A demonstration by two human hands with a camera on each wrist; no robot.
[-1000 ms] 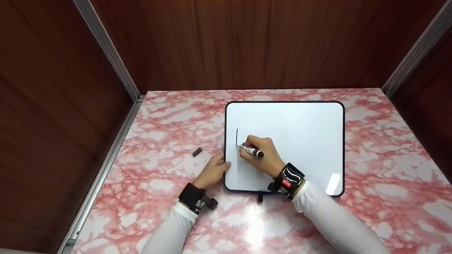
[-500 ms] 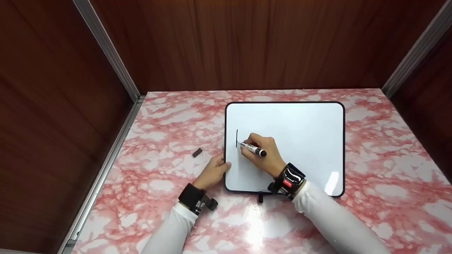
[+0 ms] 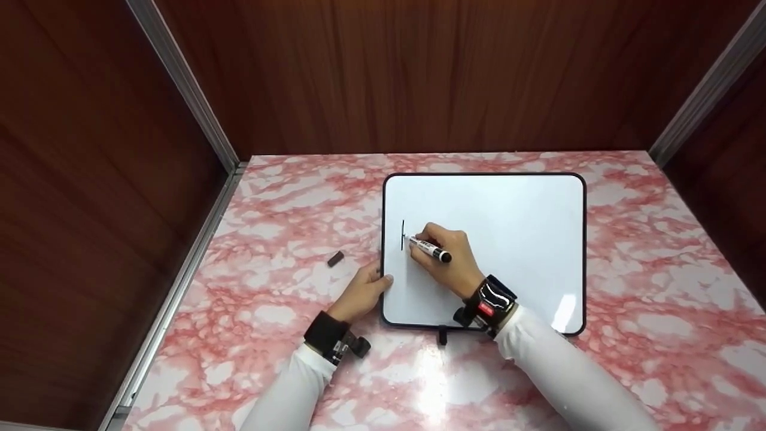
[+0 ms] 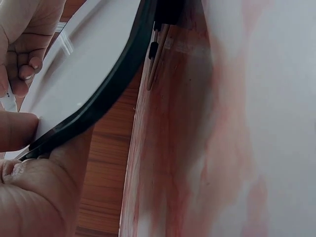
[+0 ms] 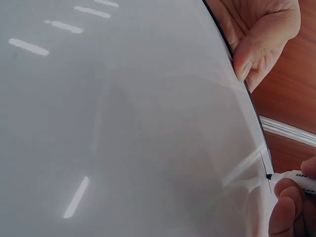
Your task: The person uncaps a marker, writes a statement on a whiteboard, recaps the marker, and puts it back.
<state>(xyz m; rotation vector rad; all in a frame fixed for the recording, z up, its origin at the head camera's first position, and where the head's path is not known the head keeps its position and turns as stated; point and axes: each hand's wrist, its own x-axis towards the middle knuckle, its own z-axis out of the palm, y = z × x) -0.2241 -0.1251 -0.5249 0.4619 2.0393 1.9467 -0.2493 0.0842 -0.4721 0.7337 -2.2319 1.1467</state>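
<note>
The whiteboard (image 3: 514, 227) is pinched by the left hand (image 3: 360, 293), the marker (image 3: 429, 248) over it by the right hand (image 3: 456, 261); the line (image 3: 403, 227) could be skewed by whiteboard tilt.

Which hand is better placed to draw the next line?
Probably the right hand: it holds the pen, tip at the black line; the left hand grips the board by its edge.

The desk (image 3: 263, 275) has a glossy top marbled red and white. A black-framed whiteboard (image 3: 514, 239) sits over it toward one o'clock; contact is unclear. At the board's nine o'clock, a small dark cylinder (image 3: 336, 258) lies directly on the desk.
</note>
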